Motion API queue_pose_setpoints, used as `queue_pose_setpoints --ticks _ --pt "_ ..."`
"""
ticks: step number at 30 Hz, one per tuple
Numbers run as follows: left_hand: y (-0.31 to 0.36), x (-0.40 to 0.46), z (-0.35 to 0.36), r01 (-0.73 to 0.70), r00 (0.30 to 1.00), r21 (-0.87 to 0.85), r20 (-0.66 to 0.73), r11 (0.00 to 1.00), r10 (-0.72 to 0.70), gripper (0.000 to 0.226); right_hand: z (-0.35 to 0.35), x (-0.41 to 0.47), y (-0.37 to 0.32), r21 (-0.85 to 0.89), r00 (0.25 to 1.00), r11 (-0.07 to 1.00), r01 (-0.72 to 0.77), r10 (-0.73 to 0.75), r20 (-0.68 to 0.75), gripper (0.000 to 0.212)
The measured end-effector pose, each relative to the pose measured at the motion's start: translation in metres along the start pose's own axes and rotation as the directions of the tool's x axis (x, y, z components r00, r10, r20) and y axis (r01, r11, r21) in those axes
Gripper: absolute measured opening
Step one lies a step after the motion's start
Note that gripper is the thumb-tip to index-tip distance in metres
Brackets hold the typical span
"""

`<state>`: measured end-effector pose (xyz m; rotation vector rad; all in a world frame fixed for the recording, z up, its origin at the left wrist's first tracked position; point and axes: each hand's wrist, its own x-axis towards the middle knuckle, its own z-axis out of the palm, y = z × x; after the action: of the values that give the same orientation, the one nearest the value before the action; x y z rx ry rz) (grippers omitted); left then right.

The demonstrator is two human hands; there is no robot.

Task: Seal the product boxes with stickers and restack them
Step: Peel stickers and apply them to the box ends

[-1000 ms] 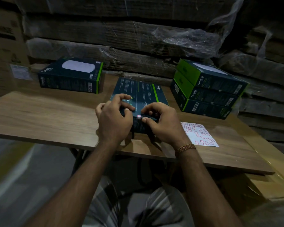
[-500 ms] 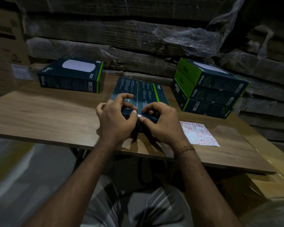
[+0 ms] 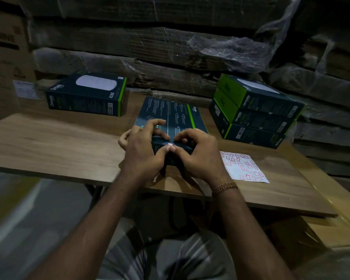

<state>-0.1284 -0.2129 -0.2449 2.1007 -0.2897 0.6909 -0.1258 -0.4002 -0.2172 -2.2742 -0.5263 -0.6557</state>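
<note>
A dark product box point(image 3: 171, 114) lies flat mid-table with its printed back facing up. My left hand point(image 3: 142, 151) grips its near left corner, fingers curled over the top. My right hand point(image 3: 198, 153) grips the near right part. Both thumbs meet on a small red-and-white sticker point(image 3: 171, 145) at the box's near top edge. A white sticker sheet point(image 3: 241, 165) lies on the table just right of my right hand. One single box point(image 3: 87, 93) sits at the far left. A stack of three boxes point(image 3: 255, 112) stands at the far right.
The wooden table point(image 3: 49, 146) has its near edge below my wrists. Plastic-wrapped cardboard stacks point(image 3: 150, 49) form a wall right behind the table. A cardboard carton point(image 3: 331, 231) sits low at the right. My lap shows under the table edge.
My thumbs have drawn together on the sticker at the box's near edge. My left fingers have shifted slightly on the box top. The box has stayed in place.
</note>
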Motion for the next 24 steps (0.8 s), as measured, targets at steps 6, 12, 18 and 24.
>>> queue_pose_setpoints --ticks 6,12,18,24 --pt "-0.0056 0.001 0.003 0.012 0.999 -0.033 0.044 0.999 -0.01 0.065 -0.0006 0.0008 0.0011 -0.002 1.0 1.0 -0.013 0.013 0.023 0.021" --pt "-0.0091 0.0011 0.0031 0.02 0.998 -0.058 0.053 0.998 -0.017 0.071 -0.0006 -0.0031 -0.0024 0.006 0.999 1.0 0.003 -0.003 0.032 0.026" --pt "-0.0061 -0.0004 -0.0015 0.014 0.998 -0.045 0.059 0.999 -0.012 0.077 0.0034 -0.0031 -0.0001 -0.052 0.998 0.998 0.044 -0.042 0.054 0.028" --pt "-0.0008 -0.0017 -0.0017 0.007 1.0 -0.029 0.006 1.0 -0.007 0.079 0.0053 -0.0034 0.0008 -0.06 0.997 0.997 0.057 -0.055 0.049 0.033"
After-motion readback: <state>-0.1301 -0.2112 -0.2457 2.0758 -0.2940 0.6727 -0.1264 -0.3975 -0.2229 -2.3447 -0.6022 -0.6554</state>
